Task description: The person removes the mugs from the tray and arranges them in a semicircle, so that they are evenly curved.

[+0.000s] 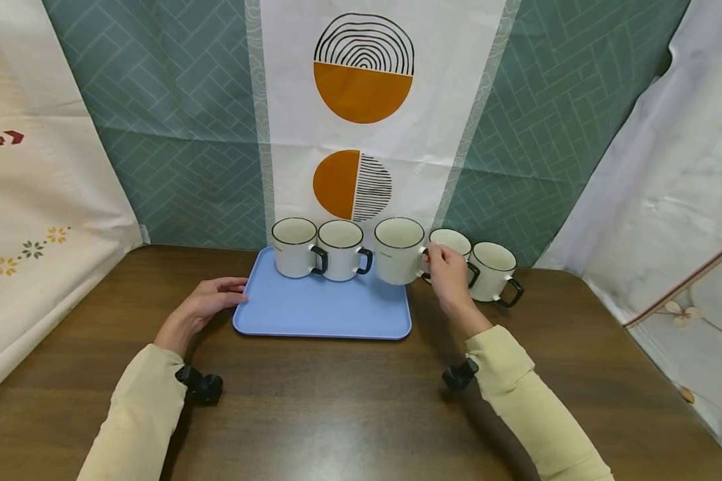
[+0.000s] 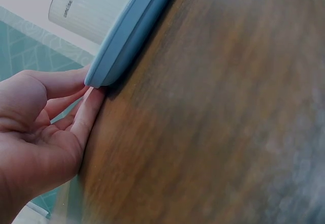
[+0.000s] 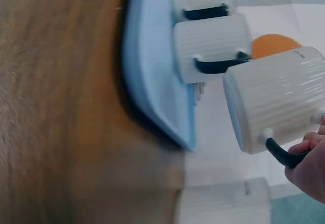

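My right hand (image 1: pixel 450 274) grips the black handle of a white enamel-style mug (image 1: pixel 397 257) with a dark rim. In the right wrist view this mug (image 3: pixel 277 99) hangs tilted, its base apart from the blue tray (image 1: pixel 321 317), above the tray's back right part. Two like mugs stand upright at the tray's back left, one mug (image 1: pixel 293 248) in the corner and another mug (image 1: pixel 339 251) beside it. At the tray's left edge my left hand (image 1: pixel 207 304) touches the rim with its fingertips, fingers fairly straight; the left wrist view shows thumb and fingers against that edge.
Right of the tray two more white mugs stand on the brown table (image 1: pixel 313 401): a mug (image 1: pixel 451 238) partly hidden behind my right hand, and a mug (image 1: pixel 490 268) with its handle to the right. A patterned cloth (image 1: pixel 186 127) hangs close behind.
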`<state>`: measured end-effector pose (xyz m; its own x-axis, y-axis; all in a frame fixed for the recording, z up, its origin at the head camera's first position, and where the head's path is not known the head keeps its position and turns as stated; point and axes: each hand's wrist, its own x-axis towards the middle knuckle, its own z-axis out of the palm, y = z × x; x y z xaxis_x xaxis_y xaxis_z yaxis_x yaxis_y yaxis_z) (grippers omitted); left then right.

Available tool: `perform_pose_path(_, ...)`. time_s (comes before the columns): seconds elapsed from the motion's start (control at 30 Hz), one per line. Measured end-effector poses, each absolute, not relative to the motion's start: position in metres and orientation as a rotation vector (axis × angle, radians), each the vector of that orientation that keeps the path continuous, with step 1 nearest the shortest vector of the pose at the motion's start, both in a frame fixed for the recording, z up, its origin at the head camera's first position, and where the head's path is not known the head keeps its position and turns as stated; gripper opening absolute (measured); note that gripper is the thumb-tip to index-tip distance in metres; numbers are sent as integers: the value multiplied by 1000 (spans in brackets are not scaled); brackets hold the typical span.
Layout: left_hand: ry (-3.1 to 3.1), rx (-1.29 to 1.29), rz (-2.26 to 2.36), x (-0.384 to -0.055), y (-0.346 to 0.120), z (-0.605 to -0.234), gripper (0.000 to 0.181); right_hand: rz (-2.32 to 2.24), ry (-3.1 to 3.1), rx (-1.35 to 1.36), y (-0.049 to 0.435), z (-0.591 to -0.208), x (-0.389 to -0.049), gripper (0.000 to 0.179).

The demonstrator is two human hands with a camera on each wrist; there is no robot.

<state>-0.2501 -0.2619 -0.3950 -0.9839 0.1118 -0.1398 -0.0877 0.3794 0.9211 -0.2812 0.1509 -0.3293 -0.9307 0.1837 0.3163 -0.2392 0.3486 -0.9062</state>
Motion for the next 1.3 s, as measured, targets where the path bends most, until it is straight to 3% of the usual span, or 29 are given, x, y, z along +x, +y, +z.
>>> perform_pose_path(0.7, 2427, 12, 1678, -251, -259, -396, 56, 2096, -1571, 37, 244, -269, -273, 45)
perform_pose_path(1.3, 2393, -5, 1693, -261, -256, -388, 57, 2255, -1108, -340, 336, -255, -272, 30)
